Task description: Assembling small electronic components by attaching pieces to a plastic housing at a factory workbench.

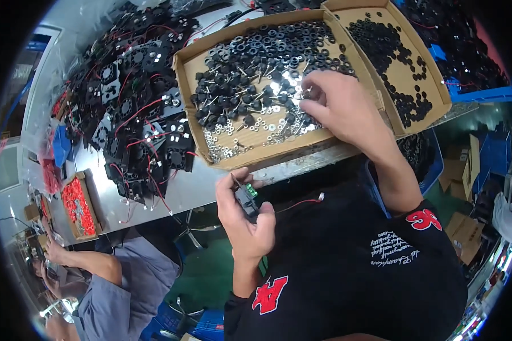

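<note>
My left hand, below the near edge of the cardboard tray, is closed around a small black module. A green terminal block sits on it, and a thin red-and-black lead ends in a white plug. Over the right part of the shallow cardboard tray, my right hand has its fingers curled down among small metal parts. Whatever its fingertips pinch is too small to make out. Black knobs with metal screw shafts, black rings and shiny nuts and washers fill the tray.
A second cardboard tray with black rings adjoins on the right. Many black fan modules with red wires are heaped at left on the metal table. Beyond stands a box of red parts; a co-worker sits lower left.
</note>
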The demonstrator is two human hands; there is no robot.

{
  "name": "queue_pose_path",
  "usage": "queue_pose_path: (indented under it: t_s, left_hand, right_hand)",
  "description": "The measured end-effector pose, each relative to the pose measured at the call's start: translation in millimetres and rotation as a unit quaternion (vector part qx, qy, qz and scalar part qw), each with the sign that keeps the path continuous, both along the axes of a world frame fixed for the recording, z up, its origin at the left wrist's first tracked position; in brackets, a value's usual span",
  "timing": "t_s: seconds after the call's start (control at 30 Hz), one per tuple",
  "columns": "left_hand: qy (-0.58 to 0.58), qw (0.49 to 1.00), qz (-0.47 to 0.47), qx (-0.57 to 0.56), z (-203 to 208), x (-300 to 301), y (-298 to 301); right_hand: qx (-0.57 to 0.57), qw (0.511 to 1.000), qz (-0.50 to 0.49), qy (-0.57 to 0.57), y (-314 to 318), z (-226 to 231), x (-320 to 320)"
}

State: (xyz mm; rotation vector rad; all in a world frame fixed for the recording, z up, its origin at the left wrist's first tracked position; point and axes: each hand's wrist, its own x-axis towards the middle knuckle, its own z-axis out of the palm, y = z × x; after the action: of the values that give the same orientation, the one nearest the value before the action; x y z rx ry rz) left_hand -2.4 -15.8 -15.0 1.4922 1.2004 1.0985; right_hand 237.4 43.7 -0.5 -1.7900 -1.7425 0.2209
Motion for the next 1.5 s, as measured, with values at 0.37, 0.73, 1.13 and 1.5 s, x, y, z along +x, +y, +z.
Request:
queue_pose_path:
  t_s: [0.37, 0.73, 1.13, 1.5]
  left_hand:
    - [-0.168, 0.973, -0.099, -0.127, 4, 27, 2]
    - [-0.018, 0.994, -0.095, 0.056, 10, 64, 13]
    - [-0.043, 0.992, -0.115, 0.01, 8, 56, 18]
    - [0.016, 0.983, -0.183, -0.029, 18, 58, 19]
  right_hand:
    - [-0.129, 0.787, 0.131, 0.589, -38, 16, -8]
    - [-0.195, 0.607, 0.114, 0.762, -80, -7, -12]
    - [0.044, 0.981, -0.187, 0.016, -57, 12, 112]
    - [-0.216, 0.966, -0.141, -0.004, -51, 4, 156]
